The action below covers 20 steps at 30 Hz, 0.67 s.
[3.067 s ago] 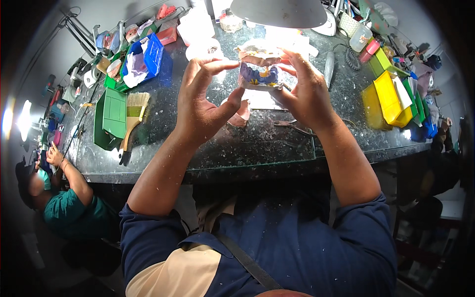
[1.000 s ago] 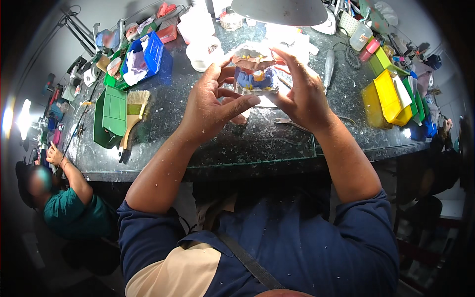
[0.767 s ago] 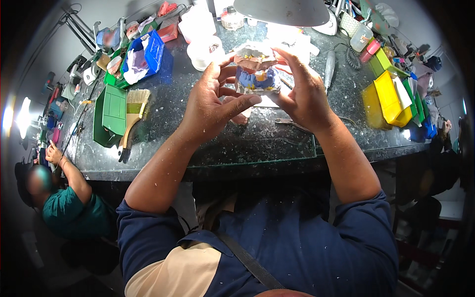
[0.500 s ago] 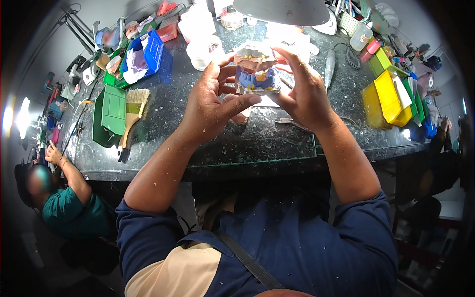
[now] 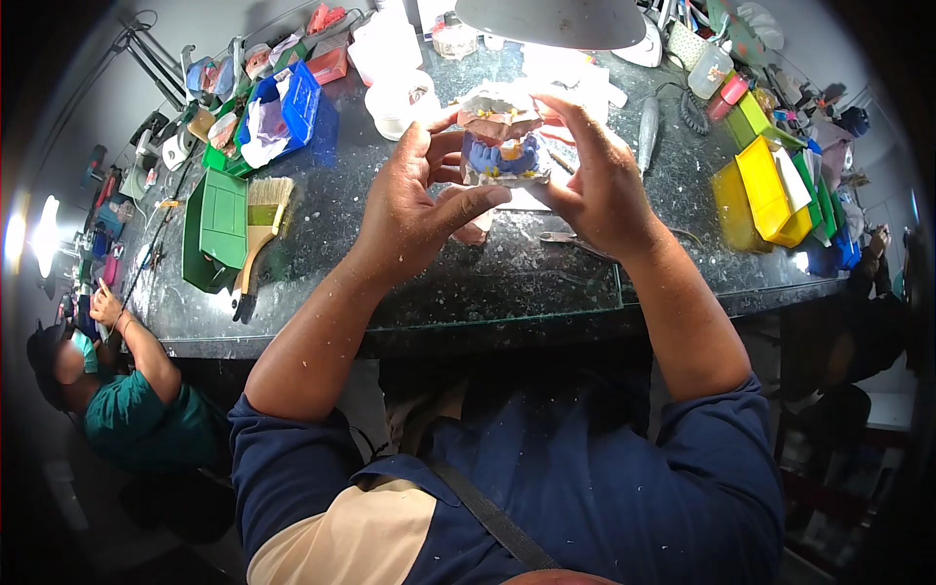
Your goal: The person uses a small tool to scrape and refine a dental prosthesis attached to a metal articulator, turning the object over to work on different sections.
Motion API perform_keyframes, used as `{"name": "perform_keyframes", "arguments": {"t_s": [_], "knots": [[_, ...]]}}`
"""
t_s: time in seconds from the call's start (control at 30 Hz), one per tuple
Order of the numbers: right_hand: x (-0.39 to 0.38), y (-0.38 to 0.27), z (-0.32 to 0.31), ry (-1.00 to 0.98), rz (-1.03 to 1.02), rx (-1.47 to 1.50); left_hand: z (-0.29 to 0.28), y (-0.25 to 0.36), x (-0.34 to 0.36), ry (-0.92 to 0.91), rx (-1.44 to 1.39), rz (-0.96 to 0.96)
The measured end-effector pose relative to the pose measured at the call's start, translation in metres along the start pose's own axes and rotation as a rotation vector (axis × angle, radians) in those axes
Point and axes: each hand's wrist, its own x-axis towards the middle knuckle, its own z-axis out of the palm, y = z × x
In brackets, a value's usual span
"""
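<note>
Between my two hands, above the bench, is an upright plaster dental model. Its upper arch point(image 5: 500, 125) is pinkish with a pale base and yellow spots; the lower arch point(image 5: 490, 158) is blue with some yellow, on a pale base. My left hand point(image 5: 414, 200) grips its left side, with the thumb along the lower edge. On the right side, my right hand point(image 5: 604, 180) curls its fingers behind the model. A pinkish lump point(image 5: 475, 230) lies under my left thumb, partly hidden. Below my right palm, a metal hand tool point(image 5: 560, 237) rests on the bench, mostly covered.
A green bin point(image 5: 216, 229) and a wide brush point(image 5: 258, 234) are at left, with a blue bin point(image 5: 292, 102) beyond. At right are a yellow bin point(image 5: 765, 200) and a grey handpiece point(image 5: 649, 135). A lamp point(image 5: 556, 21) hangs overhead. A co-worker point(image 5: 146, 405) sits far left.
</note>
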Motion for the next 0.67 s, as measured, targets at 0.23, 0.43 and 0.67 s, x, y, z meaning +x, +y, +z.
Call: {"name": "perform_keyframes", "arguments": {"t_s": [0.23,0.43,0.67], "knots": [[0.001,0.002,0.002,0.014,-0.016,0.02,0.0,-0.005,0.0,0.002,0.001,0.007],[0.003,0.008,0.001,0.033,-0.111,-0.097,0.001,-0.002,0.0,-0.009,-0.057,-0.021],[0.006,-0.012,-0.01,-0.171,0.117,0.073,0.001,-0.003,-0.003,-0.023,-0.024,-0.037]]}}
